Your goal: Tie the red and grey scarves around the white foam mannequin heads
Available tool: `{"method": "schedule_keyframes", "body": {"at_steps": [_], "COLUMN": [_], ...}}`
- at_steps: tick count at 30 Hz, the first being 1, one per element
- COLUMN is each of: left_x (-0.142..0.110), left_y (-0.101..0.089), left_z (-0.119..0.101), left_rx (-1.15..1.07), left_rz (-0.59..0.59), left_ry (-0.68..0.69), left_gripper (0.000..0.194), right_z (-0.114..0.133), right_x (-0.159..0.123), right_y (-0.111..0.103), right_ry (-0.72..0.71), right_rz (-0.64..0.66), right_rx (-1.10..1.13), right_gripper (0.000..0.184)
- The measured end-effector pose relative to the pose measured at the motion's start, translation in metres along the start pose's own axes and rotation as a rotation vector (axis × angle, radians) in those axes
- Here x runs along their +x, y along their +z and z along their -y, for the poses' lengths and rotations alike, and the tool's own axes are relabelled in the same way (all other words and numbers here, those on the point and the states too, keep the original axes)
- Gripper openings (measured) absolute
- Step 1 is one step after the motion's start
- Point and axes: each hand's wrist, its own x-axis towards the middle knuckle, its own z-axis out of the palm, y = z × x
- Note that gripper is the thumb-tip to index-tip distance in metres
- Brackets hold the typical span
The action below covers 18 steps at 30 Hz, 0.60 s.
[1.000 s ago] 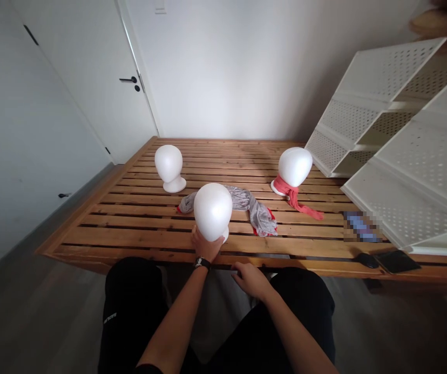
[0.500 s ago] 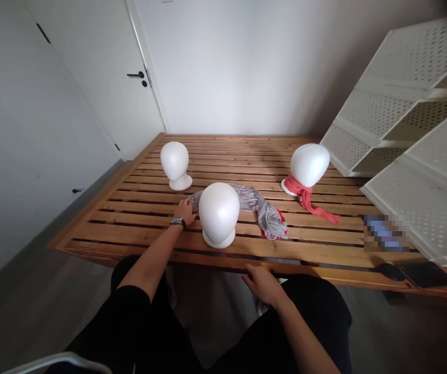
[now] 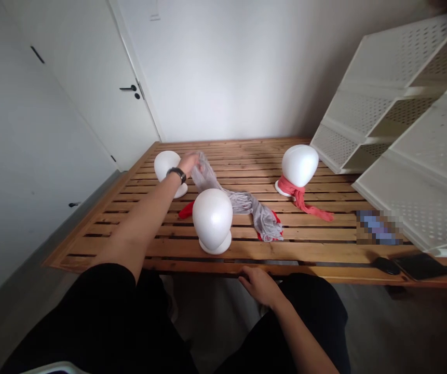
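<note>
right hand (image 3: 258, 285), 6 o'clock: fingers together, resting on near edge of slatted wooden table (image 3: 324, 275) | white foam head (image 3: 212, 218), 12 o'clock | left hand (image 3: 188, 163), 11 o'clock: fingers clamped on lifted end of grey scarf (image 3: 242, 202), just before third foam head (image 3: 164, 163) | second foam head (image 3: 300, 166), 1 o'clock: red scarf (image 3: 305, 205) around base

A black short sleeve (image 3: 67, 311) of plain, matt fabric fills the lower left of the frame, and dark clothing (image 3: 312, 317) covers the lower right. The left hand (image 3: 188, 163), bare and gloveless, has a black-strapped wristwatch (image 3: 177, 175) just behind it, at the wrist. The right hand (image 3: 258, 285) is bare too.
</note>
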Motion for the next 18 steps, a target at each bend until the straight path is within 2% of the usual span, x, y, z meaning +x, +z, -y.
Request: {"method": "schedule_keyframes", "body": {"at_steps": [2,4,7,9,11,13,15,16,17,18], "left_x": [0.021,0.033,0.035,0.030,0.026,0.027,0.032,0.033,0.031,0.026], "left_y": [0.007,0.015,0.027,0.033,0.038,0.041,0.039,0.034,0.026,0.016], "left_z": [-0.063,-0.127,-0.216,-0.271,-0.326,-0.385,-0.441,-0.463,-0.477,-0.480], "left_rx": [-0.079,-0.115,0.064,0.244,0.395,0.520,0.577,0.573,0.570,0.522], "left_rz": [0.085,0.215,0.359,0.337,0.196,0.083,0.038,0.066,0.141,0.301], "left_ry": [0.074,0.211,0.395,0.586,0.847,1.065,1.183,1.178,1.111,0.971], "left_gripper": [0.035,0.035,0.045,0.041,0.040,0.044,0.055,0.064,0.077,0.093], "right_z": [-0.002,-0.005,-0.011,-0.012,-0.006,0.010,0.037,0.054,0.073,0.093], "right_x": [-0.006,-0.015,-0.030,-0.039,-0.048,-0.058,-0.070,-0.077,-0.085,-0.092], "right_y": [-0.005,-0.011,-0.022,-0.033,-0.053,-0.086,-0.133,-0.161,-0.191,-0.222], "right_ry": [0.013,0.042,0.093,0.116,0.104,0.041,-0.061,-0.128,-0.203,-0.271], "right_rz": [-0.034,-0.112,-0.282,-0.422,-0.591,-0.796,-1.019,-1.128,-1.230,-1.319], "right_rx": [0.049,0.115,0.261,0.376,0.451,0.452,0.389,0.326,0.248,0.158], "right_gripper": [0.025,0.027,0.033,0.042,0.049,0.048,0.042,0.040,0.041,0.048]}}
